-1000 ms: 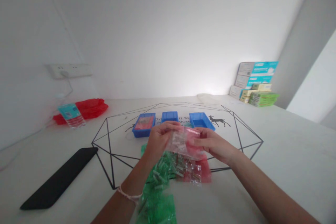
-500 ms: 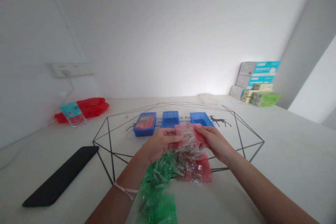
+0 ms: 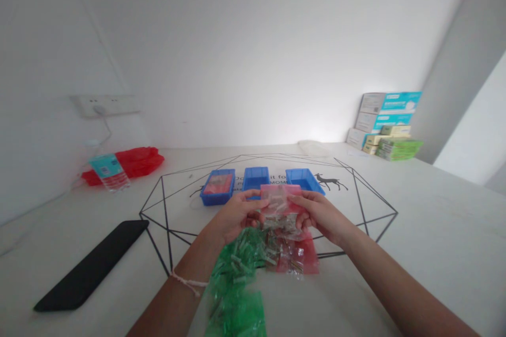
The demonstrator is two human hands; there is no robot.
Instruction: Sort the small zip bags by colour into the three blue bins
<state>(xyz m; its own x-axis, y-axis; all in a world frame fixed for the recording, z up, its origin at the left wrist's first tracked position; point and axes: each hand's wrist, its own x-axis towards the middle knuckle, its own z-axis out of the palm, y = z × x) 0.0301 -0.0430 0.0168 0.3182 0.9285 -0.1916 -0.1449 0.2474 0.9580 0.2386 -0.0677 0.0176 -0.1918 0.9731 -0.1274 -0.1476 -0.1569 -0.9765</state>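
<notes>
A small pink plastic packet is stretched between my two hands above the pile of packets. My left hand pinches its left side, and my right hand pinches its right side. Clear packets with small pieces inside hang or lie just under it. On the table below rest green packets and more pink packets. Behind the hands stand three blue bins: the left bin holds pink packets, while the middle bin and right bin show blue insides.
A black flat object lies at the left. Behind it are a water bottle and a red plastic bag. Stacked boxes stand at the back right. A wall socket is at the left.
The held pink packet has shifted slightly left and is spread flatter. My right hand's thumb has moved a little left and down across it.
</notes>
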